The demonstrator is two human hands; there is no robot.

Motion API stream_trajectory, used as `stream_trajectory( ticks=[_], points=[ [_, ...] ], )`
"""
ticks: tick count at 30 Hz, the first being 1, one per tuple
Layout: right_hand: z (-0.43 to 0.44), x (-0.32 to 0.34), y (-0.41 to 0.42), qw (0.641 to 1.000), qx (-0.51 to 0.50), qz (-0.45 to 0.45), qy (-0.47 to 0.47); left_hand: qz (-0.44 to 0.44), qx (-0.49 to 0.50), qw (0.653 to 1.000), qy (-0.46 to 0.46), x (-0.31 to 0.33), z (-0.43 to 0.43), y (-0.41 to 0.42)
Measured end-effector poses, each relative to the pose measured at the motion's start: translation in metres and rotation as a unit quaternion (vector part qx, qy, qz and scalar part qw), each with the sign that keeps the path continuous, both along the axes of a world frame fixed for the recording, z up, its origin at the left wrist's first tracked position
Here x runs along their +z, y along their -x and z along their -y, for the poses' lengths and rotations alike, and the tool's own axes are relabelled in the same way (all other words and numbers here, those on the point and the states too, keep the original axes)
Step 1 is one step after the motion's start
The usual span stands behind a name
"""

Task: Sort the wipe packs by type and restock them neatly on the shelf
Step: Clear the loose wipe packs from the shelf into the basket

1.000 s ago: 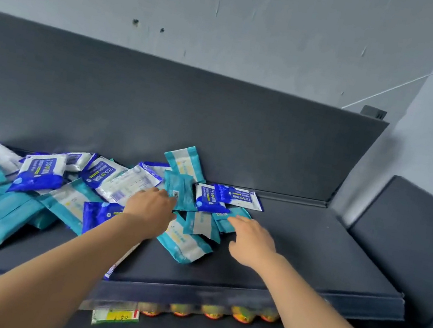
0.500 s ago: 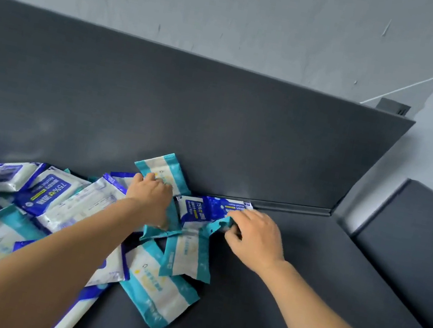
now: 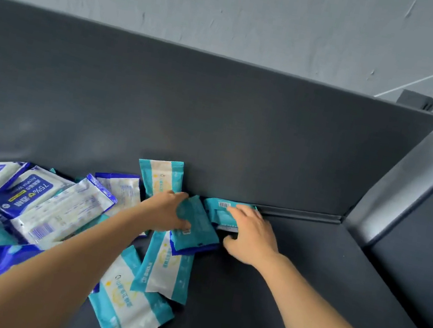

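Teal and dark-blue wipe packs lie jumbled on the dark shelf [image 3: 288, 292]. My left hand [image 3: 166, 212] grips a teal pack [image 3: 198, 230] turned back side up, lying over a blue pack [image 3: 194, 249]. My right hand [image 3: 251, 236] holds another teal pack [image 3: 218, 210], barcode up, close to the back panel. A teal pack [image 3: 161, 177] leans upright against the back panel just behind my left hand. Two more teal packs [image 3: 165, 267] [image 3: 127, 301] lie flat in front. Blue packs [image 3: 28, 191] pile up at the left.
The dark back panel [image 3: 216, 123] rises behind the packs. A second dark shelf unit [image 3: 426, 244] stands at a right angle on the right. The shelf's right half holds no packs.
Both hands have moved back towards the panel. My left hand now grips a teal pack over the blue one, and my right hand has taken a teal pack, barcode up.
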State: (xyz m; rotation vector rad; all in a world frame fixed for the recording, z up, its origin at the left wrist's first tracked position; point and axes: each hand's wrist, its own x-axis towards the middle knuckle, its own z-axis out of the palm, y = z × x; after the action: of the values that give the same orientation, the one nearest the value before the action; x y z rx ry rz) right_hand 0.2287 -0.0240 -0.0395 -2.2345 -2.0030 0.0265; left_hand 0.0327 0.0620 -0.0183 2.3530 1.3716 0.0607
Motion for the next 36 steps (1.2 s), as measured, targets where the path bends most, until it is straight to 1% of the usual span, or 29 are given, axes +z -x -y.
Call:
stream_trajectory(
  ticks=[1,3,6,8,10,11,13,15,18,21,25,29,36],
  points=[
    [-0.001,-0.002,-0.003,1.0,0.003,-0.014,0.012,-0.016,0.007,1.0,0.003,-0.001,0.001,-0.003],
    [-0.004,-0.005,-0.008,1.0,0.002,-0.005,0.009,-0.044,0.017,0.999,-0.007,0.0,0.001,-0.008],
    [-0.011,-0.009,-0.013,0.998,0.003,0.062,-0.022,-0.075,0.057,0.996,0.004,0.0,0.004,-0.012],
    [-0.013,-0.009,-0.01,0.994,0.009,0.105,-0.034,-0.062,0.088,0.994,0.02,-0.002,0.008,-0.011],
    [-0.011,-0.009,-0.008,0.991,0.006,0.119,-0.06,-0.027,0.114,0.993,0.026,-0.003,0.014,-0.01],
    [-0.009,-0.008,-0.007,0.991,0.0,0.11,-0.073,-0.004,0.126,0.992,0.026,-0.002,0.017,-0.011],
    [-0.004,-0.006,-0.006,0.991,-0.018,0.079,-0.105,0.06,0.149,0.987,0.025,-0.001,0.024,-0.013],
    [0.005,-0.003,-0.005,0.99,-0.04,0.037,-0.128,0.145,0.162,0.975,0.037,0.0,0.029,-0.015],
    [0.021,0.003,-0.001,0.985,-0.079,-0.039,-0.15,0.255,0.14,0.956,0.042,0.003,0.039,-0.02],
    [0.037,0.009,0.003,0.969,-0.129,-0.109,-0.179,0.318,0.114,0.941,0.025,0.005,0.053,-0.026],
    [0.068,0.018,0.012,0.944,-0.189,-0.147,-0.227,0.393,0.072,0.916,0.045,0.006,0.072,-0.028],
    [0.108,0.021,0.03,0.92,-0.244,-0.148,-0.267,0.429,0.001,0.9,0.075,0.007,0.092,-0.02],
    [0.194,0.02,0.077,0.881,-0.346,-0.111,-0.304,0.438,-0.116,0.883,0.125,0.008,0.145,0.001]
  ],
)
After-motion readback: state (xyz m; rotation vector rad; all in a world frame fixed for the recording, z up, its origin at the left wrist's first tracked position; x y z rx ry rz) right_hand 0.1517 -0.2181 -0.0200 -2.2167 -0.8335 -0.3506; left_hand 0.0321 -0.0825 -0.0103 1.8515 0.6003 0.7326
